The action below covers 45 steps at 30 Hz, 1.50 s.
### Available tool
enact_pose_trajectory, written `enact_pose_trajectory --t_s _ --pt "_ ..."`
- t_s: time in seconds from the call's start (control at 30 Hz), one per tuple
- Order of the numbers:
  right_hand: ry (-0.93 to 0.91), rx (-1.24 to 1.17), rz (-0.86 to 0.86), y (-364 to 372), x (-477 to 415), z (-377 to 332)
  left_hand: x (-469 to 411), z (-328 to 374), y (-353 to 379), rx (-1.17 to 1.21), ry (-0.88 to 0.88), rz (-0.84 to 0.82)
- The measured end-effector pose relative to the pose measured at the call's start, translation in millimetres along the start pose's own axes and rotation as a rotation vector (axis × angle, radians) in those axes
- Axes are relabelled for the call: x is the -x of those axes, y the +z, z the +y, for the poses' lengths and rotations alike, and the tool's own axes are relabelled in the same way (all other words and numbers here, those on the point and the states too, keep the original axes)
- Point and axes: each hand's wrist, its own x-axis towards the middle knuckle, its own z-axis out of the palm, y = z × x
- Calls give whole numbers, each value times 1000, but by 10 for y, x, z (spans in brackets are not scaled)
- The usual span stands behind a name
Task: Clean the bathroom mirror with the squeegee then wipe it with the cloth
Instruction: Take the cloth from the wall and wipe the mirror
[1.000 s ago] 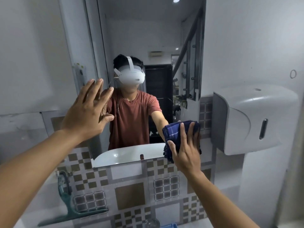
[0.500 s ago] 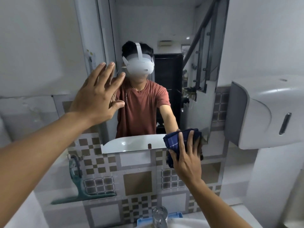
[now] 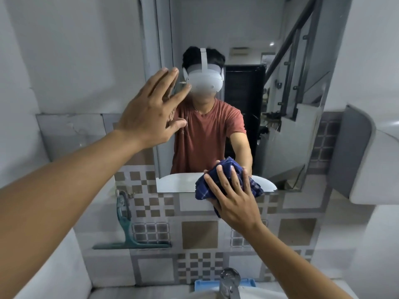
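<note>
Head view: the right hand [image 3: 235,203] presses a blue cloth [image 3: 228,182] against the mirror's [image 3: 280,104] lower edge, fingers spread over it. The left hand [image 3: 149,113] lies flat and empty on the glass. The squeegee [image 3: 127,231] hangs on tiles below the left fingers.

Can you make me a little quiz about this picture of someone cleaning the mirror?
1. True or false: the right hand presses the dark blue checked cloth on the wall mirror.
2. Where is the teal plastic squeegee? A) in the left hand B) hanging on the tiled wall C) in the sink
3. Fill in: the left hand is flat and holds ____.

Key: 1 true; 2 B; 3 nothing
</note>
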Motion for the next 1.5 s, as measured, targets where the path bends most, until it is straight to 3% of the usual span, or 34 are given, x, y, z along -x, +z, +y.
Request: enact_pose_trajectory --t_s 0.4,0.8,1.0,1.13,1.3,1.4,1.5 --pt "-191 -33 -34 -10 -583 -671 46 -48 10 0 -13 -30" --pt "-399 -27 -177 25 -677 -854 26 -3 -39 30 -33 -66" --pt "-685 -172 -411 -110 -496 -925 12 9 -126 64 -31 -103" --pt "-430 -526 -569 -430 -333 -1089 21 -38 -233 84 -14 -143" --pt "111 -976 -528 -882 -397 -1127 214 -20 -447 202 -73 -171" --pt "329 -1167 -498 -1088 -523 -1101 474 51 -577 393 -214 -184" --pt "485 -1317 -440 -1245 -669 -1065 783 169 -699 670 -455 -308"
